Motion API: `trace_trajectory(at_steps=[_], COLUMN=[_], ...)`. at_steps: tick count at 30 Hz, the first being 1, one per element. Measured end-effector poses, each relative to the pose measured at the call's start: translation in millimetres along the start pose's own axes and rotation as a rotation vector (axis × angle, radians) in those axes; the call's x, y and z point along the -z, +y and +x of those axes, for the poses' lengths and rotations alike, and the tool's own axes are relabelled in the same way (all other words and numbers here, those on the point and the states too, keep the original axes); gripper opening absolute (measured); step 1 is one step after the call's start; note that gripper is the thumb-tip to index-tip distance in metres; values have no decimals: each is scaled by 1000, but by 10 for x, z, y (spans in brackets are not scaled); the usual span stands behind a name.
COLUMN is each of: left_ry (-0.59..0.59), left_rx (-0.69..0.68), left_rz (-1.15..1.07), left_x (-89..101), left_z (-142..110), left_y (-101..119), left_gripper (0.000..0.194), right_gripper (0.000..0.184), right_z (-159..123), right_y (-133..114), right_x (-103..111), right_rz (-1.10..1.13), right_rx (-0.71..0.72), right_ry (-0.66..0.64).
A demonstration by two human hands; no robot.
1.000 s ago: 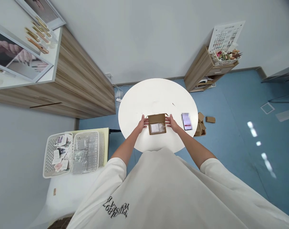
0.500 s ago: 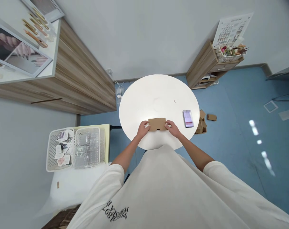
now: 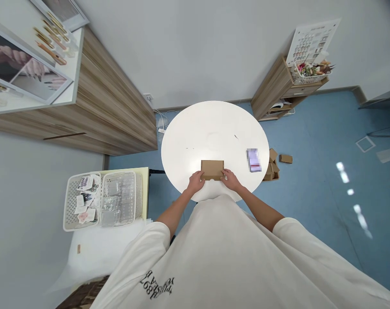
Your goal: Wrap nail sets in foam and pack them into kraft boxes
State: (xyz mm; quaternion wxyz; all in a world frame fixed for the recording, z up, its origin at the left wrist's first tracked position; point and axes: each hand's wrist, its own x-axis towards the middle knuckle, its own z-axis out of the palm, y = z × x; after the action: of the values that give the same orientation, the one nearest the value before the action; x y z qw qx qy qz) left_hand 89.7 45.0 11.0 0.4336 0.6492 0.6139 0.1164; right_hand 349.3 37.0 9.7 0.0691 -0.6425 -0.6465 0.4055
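Observation:
A small brown cardboard box [image 3: 212, 168] lies on the white round table [image 3: 211, 122], close to my body, with its lid down over the contents. At its near left corner my left hand [image 3: 195, 182] grips the edge, fingers on top. My right hand [image 3: 230, 179] does the same at the near right corner, fingers bent over the lid. What was inside is hidden by the lid. To the right of the box a phone [image 3: 254, 160] with a blurred screen lies on the table.
Open cardboard boxes [image 3: 272, 166] and a single closed box [image 3: 285, 159] are on the blue floor right of the table. White baskets [image 3: 82, 201] with packets and clear cases stand on a side table at left. A wooden cabinet [image 3: 117, 90] stands at upper left.
The box was open with a clear-wrapped item inside; its lid has since folded down over it. My hands have moved from its sides to its near corners.

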Motion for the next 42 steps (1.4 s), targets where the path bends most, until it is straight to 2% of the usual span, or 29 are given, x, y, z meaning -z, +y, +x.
trace_trajectory(at_steps=[5,9,13,21,24,31,38,42], left_ry=[95,158,209,232,228,243,229,207], left_rx=[-2,5,10,64,39,21,30,-11], left_rz=[-100,-147,-212,-309,-259,-205,-129,-45], left_x=[82,193,265,332,350,386,466,493], left_z=[4,66,183,406,444,495,489,485], left_y=[148,272,343,375,375,355,380,404], left_gripper=[67,72,65,37,37,35,35,30], right_gripper=[62,62,61,52,49,52,45,42], right_z=[-12,25,99,277,299,297,307,324], right_y=[-131,-251,-317,-326,-321,-302,-269,-258], right_x=[149,338,446,478,489,525,536,517], right_rz=[12,77,153,295,257,120,142,155], right_rx=[13,37,18,-73,-77,19,15,38], right_ry=[58,144,175,223,212,228,213,230])
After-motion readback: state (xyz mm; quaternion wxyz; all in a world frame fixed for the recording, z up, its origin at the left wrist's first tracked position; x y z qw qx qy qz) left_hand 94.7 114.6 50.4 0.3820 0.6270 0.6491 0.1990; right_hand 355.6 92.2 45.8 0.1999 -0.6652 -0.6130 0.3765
